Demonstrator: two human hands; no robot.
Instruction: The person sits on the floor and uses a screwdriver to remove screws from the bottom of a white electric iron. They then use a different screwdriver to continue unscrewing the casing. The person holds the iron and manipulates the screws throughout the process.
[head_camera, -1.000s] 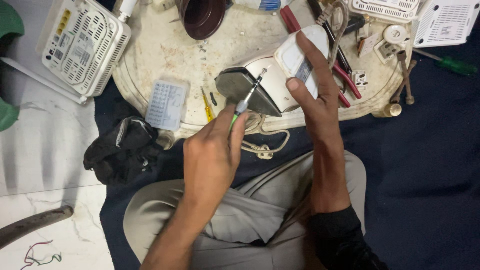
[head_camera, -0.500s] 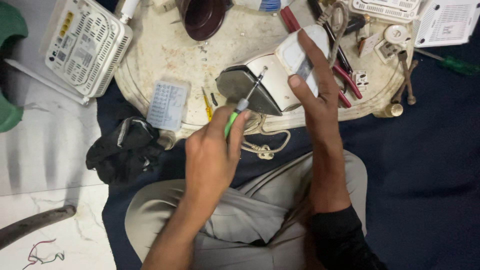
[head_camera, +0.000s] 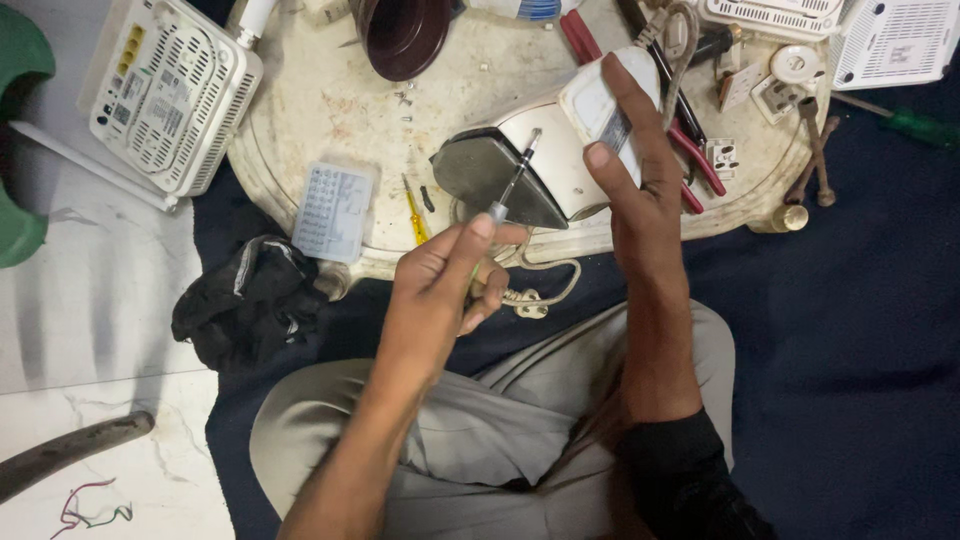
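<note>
- A white clothes iron (head_camera: 560, 150) lies tipped on its side at the near edge of a round, stained tray table (head_camera: 300, 130), its dark grey soleplate facing the person and coming to a point at the left.
- The iron's body is cream-white and smooth, with a rounded pale rear section turned upward.
- The right hand (head_camera: 640, 190) grips the iron from the rear: fingers stretched over the pale back end, thumb pressed against the side of the body.
- The left hand (head_camera: 440, 290) is closed around a screwdriver (head_camera: 512, 180), thumb laid along the handle; the thin metal shaft slants up so its tip meets the iron just above the soleplate edge.
- The handle looks green, though the fingers cover most of it.
- A pale cord with a plug (head_camera: 528, 298) loops off the table edge, just beside the left hand.
- On the table near the iron: a small yellow screwdriver (head_camera: 415, 212), a pale blue ridged box (head_camera: 333, 212), a dark brown bowl (head_camera: 405, 35) and red-handled pliers (head_camera: 690, 160).
- A white router (head_camera: 170, 95) rests at the table's left.
</note>
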